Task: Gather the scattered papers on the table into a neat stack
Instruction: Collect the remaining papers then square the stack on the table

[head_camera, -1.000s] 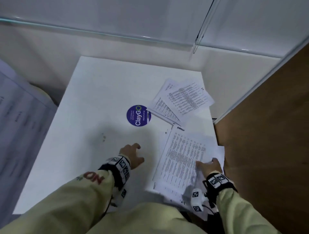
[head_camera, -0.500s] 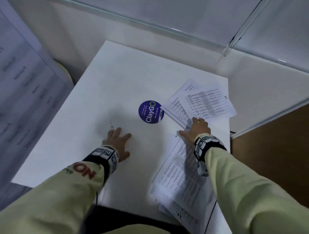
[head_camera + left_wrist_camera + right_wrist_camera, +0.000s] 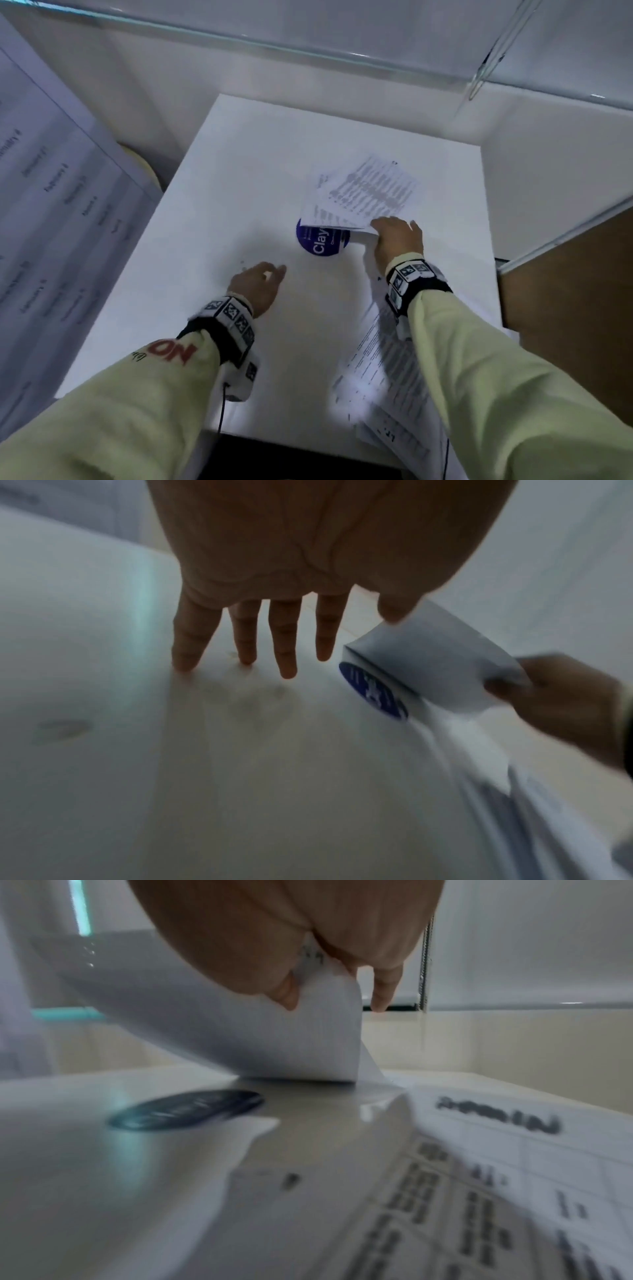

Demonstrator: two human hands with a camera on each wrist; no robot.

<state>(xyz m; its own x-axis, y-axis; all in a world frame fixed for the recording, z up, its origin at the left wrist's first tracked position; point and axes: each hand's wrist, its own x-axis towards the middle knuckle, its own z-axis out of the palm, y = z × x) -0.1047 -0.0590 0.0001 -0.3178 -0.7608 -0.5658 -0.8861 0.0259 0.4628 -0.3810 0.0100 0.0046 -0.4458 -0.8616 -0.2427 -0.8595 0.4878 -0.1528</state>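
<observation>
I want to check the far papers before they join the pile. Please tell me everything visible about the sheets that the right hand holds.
The held sheets are white paper printed with rows of dark text in a table, blurred here. There seem to be two or three, overlapping unevenly. The right hand pinches their near corner, which curls upward, thumb and fingers on opposite faces. Their left edge covers part of the round blue sticker on the white table.

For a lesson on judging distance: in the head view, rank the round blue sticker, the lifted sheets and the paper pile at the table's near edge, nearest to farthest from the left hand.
From the left hand:
1. Round blue sticker, just ahead to its right.
2. Lifted sheets, beyond the sticker, gripped by the right hand.
3. Paper pile, across the table at its near right edge.
</observation>
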